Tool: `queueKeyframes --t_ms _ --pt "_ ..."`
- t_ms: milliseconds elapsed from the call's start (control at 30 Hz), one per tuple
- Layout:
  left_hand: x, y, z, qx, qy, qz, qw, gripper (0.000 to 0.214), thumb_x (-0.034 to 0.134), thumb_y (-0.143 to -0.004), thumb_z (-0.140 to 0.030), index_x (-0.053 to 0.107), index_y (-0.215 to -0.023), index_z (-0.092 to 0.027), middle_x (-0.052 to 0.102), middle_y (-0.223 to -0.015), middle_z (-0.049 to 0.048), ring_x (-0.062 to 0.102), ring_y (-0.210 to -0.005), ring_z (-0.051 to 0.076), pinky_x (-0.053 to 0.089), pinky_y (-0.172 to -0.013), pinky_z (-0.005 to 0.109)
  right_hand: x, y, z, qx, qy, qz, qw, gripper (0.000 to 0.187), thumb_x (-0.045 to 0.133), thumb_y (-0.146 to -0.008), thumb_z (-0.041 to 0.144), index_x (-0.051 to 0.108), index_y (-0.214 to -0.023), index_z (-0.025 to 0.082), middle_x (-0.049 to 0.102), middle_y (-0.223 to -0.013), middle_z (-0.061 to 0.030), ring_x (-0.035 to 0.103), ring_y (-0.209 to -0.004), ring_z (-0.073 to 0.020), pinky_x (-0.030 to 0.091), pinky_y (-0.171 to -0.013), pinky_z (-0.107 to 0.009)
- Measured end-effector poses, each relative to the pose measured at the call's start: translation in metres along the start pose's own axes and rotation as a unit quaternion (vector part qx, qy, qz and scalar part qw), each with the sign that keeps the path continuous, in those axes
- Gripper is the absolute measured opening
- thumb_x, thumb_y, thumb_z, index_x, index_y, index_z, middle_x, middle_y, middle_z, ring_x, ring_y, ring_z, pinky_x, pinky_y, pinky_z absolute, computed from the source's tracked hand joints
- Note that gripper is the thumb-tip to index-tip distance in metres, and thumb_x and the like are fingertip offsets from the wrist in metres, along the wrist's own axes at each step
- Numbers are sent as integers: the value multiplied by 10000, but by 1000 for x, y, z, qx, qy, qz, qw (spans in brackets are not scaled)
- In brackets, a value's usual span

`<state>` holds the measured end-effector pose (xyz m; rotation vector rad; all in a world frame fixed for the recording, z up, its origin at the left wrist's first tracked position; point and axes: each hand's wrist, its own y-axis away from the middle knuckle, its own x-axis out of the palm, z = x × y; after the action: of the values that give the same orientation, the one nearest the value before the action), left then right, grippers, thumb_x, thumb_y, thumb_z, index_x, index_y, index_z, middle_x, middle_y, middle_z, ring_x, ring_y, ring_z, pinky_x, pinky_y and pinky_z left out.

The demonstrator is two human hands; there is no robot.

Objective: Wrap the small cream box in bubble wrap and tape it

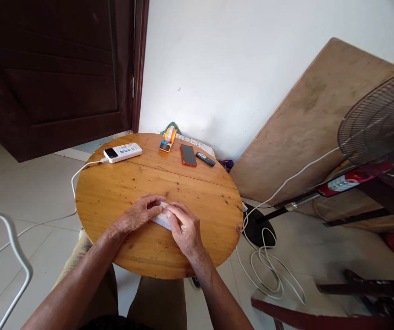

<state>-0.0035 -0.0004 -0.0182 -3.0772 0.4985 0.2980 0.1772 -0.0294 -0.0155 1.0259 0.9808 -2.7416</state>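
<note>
My left hand (141,213) and my right hand (185,228) rest together on a round wooden table (114,197). Between them lies a small flat white thing (161,221), mostly hidden under the fingers. Both hands have their fingers curled and pressed onto it, fingertips meeting at its upper edge. I cannot make out what the white thing is.
At the table's far side lie a white power bank (123,152) with a white cable (80,172), an orange tape dispenser (168,139), a red-edged phone (188,155) and a small dark device (205,159). A fan (379,133), a leaning board (307,123) and coiled cable (269,270) stand to the right.
</note>
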Motion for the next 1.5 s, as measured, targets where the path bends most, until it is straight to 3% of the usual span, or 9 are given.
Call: queueKeyframes --t_ms 233,433,633,900,1000,1133,1267,1500 --pt "1 2 1 -11 21 -3 1000 490 600 -793 -466 660 -1159 -146 701 -1039 78 616 -918 220 485 -814 310 -6 11 0 -55 121 41 990 366 509 -940 245 634 -1283 223 635 -1279 -130 640 -1107 -260 542 -941 -414" --pt "3 0 3 0 13 -18 1000 466 606 -781 -452 676 -1135 -156 696 -987 59 614 -863 205 484 -787 304 -7 13 7 -88 208 37 974 299 500 -945 210 672 -1189 226 593 -1338 -137 582 -1174 -298 509 -935 -468" --pt "3 0 3 0 -2 -33 999 480 598 -760 -445 679 -1124 -143 672 -899 48 594 -807 195 469 -729 292 -4 14 6 -106 257 27 960 306 492 -953 169 663 -1192 256 622 -1302 -125 594 -1121 -283 480 -873 -441" --pt "4 0 5 1 -5 -50 999 440 612 -752 -433 696 -1092 -165 678 -927 43 603 -830 203 492 -748 304 -6 18 5 -109 168 -12 980 350 564 -898 164 638 -1213 297 602 -1324 -99 601 -1133 -273 464 -936 -452" --pt "4 -1 6 4 -13 -53 998 444 614 -748 -425 702 -1098 -167 686 -945 50 609 -833 207 495 -750 305 -10 16 -3 -40 100 -24 994 556 646 -841 256 492 -1375 267 510 -1430 -123 517 -1276 -297 434 -1036 -486" --pt "4 -1 5 4 -25 -55 998 438 604 -758 -403 701 -1112 -164 696 -953 56 621 -853 216 498 -773 316 -14 9 -14 24 54 39 997 788 699 -766 253 351 -1472 241 492 -1458 -124 473 -1336 -293 405 -1090 -485" --pt "4 1 2 8 -17 -51 999 451 614 -760 -420 689 -1118 -155 705 -989 71 631 -898 231 502 -800 327 -12 4 -15 38 34 69 996 663 672 -768 184 466 -1395 249 622 -1316 -92 587 -1195 -259 448 -1041 -453" --pt "7 3 -3 -9 68 -69 995 531 606 -783 -531 661 -1153 -155 712 -1023 79 646 -933 249 514 -817 345 -5 2 -14 9 35 39 999 572 634 -789 143 519 -1341 235 670 -1219 -98 623 -1114 -256 482 -990 -433"
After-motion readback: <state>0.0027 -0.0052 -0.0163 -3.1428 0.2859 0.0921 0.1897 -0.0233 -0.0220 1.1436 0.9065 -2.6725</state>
